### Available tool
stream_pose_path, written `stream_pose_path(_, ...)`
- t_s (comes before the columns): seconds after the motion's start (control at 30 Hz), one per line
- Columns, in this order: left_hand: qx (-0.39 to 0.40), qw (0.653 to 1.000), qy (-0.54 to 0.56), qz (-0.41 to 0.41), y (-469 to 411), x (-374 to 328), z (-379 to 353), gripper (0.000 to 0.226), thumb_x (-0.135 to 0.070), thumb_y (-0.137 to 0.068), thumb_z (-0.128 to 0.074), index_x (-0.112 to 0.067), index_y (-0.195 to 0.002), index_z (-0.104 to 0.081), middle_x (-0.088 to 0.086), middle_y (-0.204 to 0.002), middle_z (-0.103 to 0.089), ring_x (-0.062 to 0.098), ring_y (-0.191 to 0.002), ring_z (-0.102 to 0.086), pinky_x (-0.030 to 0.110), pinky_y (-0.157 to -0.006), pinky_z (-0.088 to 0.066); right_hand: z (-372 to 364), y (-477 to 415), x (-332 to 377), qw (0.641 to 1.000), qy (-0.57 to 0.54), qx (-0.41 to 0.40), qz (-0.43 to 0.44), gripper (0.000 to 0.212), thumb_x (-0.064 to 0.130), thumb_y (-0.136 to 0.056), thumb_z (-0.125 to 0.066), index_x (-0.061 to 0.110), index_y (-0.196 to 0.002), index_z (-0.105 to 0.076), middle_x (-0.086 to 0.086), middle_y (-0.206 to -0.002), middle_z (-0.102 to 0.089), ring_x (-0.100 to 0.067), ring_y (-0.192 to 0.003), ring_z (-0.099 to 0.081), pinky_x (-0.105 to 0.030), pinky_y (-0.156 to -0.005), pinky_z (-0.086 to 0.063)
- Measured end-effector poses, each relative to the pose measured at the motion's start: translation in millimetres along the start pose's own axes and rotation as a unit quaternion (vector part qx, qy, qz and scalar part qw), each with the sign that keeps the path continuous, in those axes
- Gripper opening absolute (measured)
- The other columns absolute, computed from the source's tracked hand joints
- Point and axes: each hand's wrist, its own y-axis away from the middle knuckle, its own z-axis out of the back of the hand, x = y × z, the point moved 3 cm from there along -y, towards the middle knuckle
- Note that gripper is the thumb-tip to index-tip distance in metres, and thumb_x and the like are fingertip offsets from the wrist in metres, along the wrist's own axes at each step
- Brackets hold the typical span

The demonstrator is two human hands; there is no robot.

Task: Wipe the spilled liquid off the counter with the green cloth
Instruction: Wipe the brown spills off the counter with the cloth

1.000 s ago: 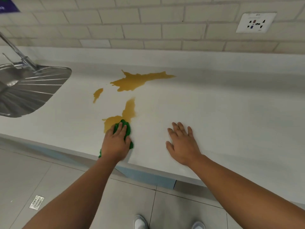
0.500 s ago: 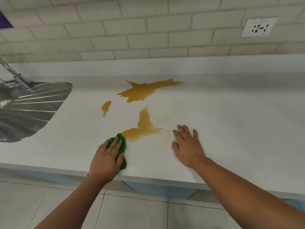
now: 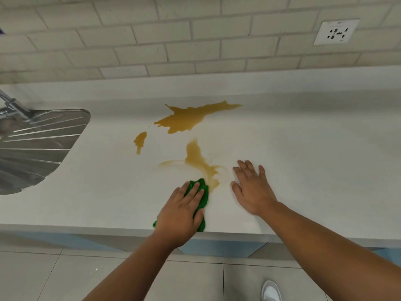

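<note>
My left hand [image 3: 181, 212] lies flat on the green cloth [image 3: 202, 193] and presses it on the white counter [image 3: 303, 170] near the front edge. Most of the cloth is hidden under the hand. The cloth's far tip touches the smeared near end of the brown spilled liquid [image 3: 198, 159]. A larger brown puddle [image 3: 191, 118] lies further back, and a small patch [image 3: 140, 141] to its left. My right hand [image 3: 252, 189] rests flat on the counter, fingers spread, just right of the smear.
A steel sink drainboard [image 3: 36, 148] with a tap sits at the left. A tiled wall with a white socket [image 3: 335, 32] rises behind the counter. The counter's front edge runs below my hands, with floor tiles and a white shoe [image 3: 271, 291] beneath.
My left hand has slid the cloth to the right along the front edge, dragging the near puddle into a thin smear. The right hand has stayed flat on the counter.
</note>
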Motion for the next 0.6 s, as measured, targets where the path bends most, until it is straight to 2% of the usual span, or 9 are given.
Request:
stream_pose_path(0.07, 0.002, 1.000, 0.001, 0.017, 13, 30, 0, 0.059, -0.049, -0.101, -0.025, -0.022, -0.153, -0.033, -0.004, -0.160, -0.023, 0.022, -0.150, -0.017, 0.039, -0.122, -0.012, 0, 0, -1, 1.000, -0.007, -0.002, 0.005, 0.085, 0.054, -0.083, 0.008, 0.018, -0.156, -0.018, -0.002, -0.166, -0.005, -0.020, -0.153, 0.003, -0.049, -0.123, 0.003)
stream_pose_path(0.13, 0.012, 0.997, -0.003, 0.081, 14, 69, 3, 0.065, -0.053, -0.098, -0.018, -0.022, -0.154, -0.028, -0.005, -0.161, -0.018, 0.023, -0.150, -0.015, 0.040, -0.122, -0.011, 1, 1, -2, 1.000, -0.020, 0.001, 0.012, 0.083, 0.055, -0.086, 0.005, 0.017, -0.156, -0.018, -0.002, -0.166, -0.005, -0.019, -0.153, 0.004, -0.048, -0.123, 0.005)
stream_pose_path(0.23, 0.031, 0.981, -0.019, 0.189, -8, 107, 6, 0.071, -0.053, -0.097, -0.005, -0.018, -0.157, -0.017, 0.000, -0.164, -0.012, 0.028, -0.150, -0.007, 0.044, -0.122, -0.008, 4, 2, -7, 0.999, -0.046, 0.004, 0.018, 0.064, 0.046, -0.102, -0.016, 0.013, -0.157, -0.017, -0.002, -0.166, -0.005, -0.018, -0.153, 0.003, -0.045, -0.123, 0.004)
stream_pose_path(0.3, 0.029, 0.975, -0.025, 0.218, -31, 97, 9, 0.068, -0.050, -0.099, -0.005, -0.016, -0.157, -0.011, 0.003, -0.165, -0.007, 0.031, -0.150, -0.004, 0.047, -0.122, -0.007, 7, 5, -12, 0.998, -0.058, -0.004, 0.026, 0.059, 0.039, -0.105, -0.026, 0.011, -0.157, -0.018, -0.004, -0.166, -0.006, -0.018, -0.153, 0.001, -0.041, -0.124, 0.003)
stream_pose_path(0.37, 0.018, 0.979, -0.020, 0.203, -52, 65, 12, 0.065, -0.048, -0.101, -0.006, -0.016, -0.158, -0.009, 0.004, -0.165, -0.004, 0.032, -0.151, -0.002, 0.048, -0.122, -0.005, 8, 9, -19, 0.998, -0.053, -0.007, 0.028, 0.059, 0.038, -0.105, -0.027, 0.011, -0.156, -0.019, -0.004, -0.166, -0.006, -0.018, -0.153, 0.001, -0.039, -0.124, 0.002)
stream_pose_path(0.47, 0.015, 0.994, -0.010, 0.110, -70, 0, 14, 0.063, -0.048, -0.101, -0.006, -0.019, -0.157, -0.005, 0.002, -0.165, -0.001, 0.030, -0.151, 0.002, 0.047, -0.123, -0.003, 7, 15, -34, 0.999, -0.028, 0.001, 0.018, 0.059, 0.040, -0.104, -0.024, 0.013, -0.157, -0.018, -0.003, -0.166, -0.006, -0.018, -0.153, 0.002, -0.041, -0.124, 0.001)
stream_pose_path(0.6, 0.030, 0.999, -0.022, 0.004, -47, -50, 8, 0.063, -0.050, -0.101, -0.008, -0.022, -0.158, -0.009, -0.002, -0.165, -0.003, 0.025, -0.151, 0.005, 0.043, -0.123, 0.001, 8, 19, -44, 0.999, -0.024, 0.003, 0.022, 0.077, 0.054, -0.093, -0.005, 0.014, -0.156, -0.021, -0.002, -0.166, -0.008, -0.017, -0.153, 0.000, -0.041, -0.124, 0.001)
